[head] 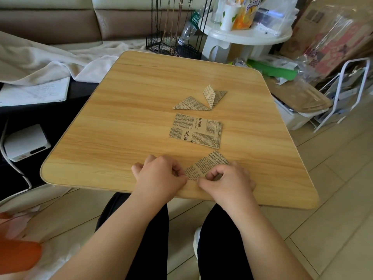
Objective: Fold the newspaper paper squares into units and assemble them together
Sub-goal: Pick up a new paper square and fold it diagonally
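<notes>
A folded newspaper-print piece [205, 165] lies near the front edge of the wooden table [125, 122]. My left hand [161, 175] pinches its left corner with curled fingers. My right hand [226, 181] pinches its lower edge, and part of the piece is hidden under it. Further back lies a small stack of flat newspaper squares [196, 130]. Behind the stack are two folded units: a flat triangle [189, 104] and a partly raised one [214, 96], touching each other.
A white round stool [242, 37] with cups and bags stands behind the table. A black wire rack [173, 43] is beside it. Boxes, plastic bags and a white metal frame [347, 91] crowd the right. A sofa with a blanket [40, 57] fills the left.
</notes>
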Available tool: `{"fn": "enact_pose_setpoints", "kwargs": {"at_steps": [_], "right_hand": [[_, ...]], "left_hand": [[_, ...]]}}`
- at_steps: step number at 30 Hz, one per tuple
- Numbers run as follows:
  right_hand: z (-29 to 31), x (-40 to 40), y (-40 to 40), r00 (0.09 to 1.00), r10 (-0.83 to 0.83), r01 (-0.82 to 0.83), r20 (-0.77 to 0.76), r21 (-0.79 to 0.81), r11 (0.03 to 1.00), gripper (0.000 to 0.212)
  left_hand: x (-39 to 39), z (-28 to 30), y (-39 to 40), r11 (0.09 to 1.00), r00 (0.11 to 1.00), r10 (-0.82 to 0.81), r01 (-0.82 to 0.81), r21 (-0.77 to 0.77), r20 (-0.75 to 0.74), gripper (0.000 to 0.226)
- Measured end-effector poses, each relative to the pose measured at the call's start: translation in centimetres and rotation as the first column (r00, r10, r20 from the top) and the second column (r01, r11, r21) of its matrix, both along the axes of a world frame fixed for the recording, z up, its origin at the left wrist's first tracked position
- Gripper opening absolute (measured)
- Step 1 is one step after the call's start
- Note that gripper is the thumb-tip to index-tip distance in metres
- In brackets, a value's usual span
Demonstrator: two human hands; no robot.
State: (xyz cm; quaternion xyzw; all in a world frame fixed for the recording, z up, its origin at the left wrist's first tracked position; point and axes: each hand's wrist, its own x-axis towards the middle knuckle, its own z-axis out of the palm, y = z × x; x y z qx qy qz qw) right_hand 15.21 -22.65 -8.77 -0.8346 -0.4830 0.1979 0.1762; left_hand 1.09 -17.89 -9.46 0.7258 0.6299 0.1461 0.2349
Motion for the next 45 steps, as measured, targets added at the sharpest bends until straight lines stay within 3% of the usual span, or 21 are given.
{"fn": "enact_pose_setpoints", "kwargs": {"at_steps": [4,11,33,36,40,45], "right_hand": [[0.1,0.4,0.0,1.000,0.017,-0.017,-0.009,0.004,1.000,0.024],[-0.2,0.3,0.3,0.999,0.046,-0.046,0.024,0.004,0.999,0.033],[0.4,6.9,-2.9,0.999,-0.046,0.046,0.008,-0.019,0.999,0.026],[0.7,6.7,-2.8,0.998,-0.023,0.020,0.056,0.057,0.998,0.022],[0.2,3.9,-2.0,0.983,0.167,-0.148,-0.071,0.225,0.963,0.018],[-1.7,0.5,-0.3,0.967,0.256,-0.244,0.006,0.319,0.916,0.025]], "left_hand": [[0.6,0.3,0.5,0.999,0.997,0.012,-0.014,-0.032,-0.083,0.011],[1.8,0.2,0.5,0.999,0.991,0.003,-0.009,-0.045,-0.132,0.032],[1.6,0.2,0.1,0.998,0.996,0.017,-0.021,-0.055,-0.082,0.030],[1.6,0.2,0.1,0.997,0.997,0.021,-0.027,-0.067,-0.080,0.030],[1.8,0.2,0.0,0.997,0.997,0.039,-0.043,-0.064,-0.068,0.029],[1.7,0.2,-0.3,0.998,0.996,0.050,-0.053,-0.042,-0.074,0.030]]}}
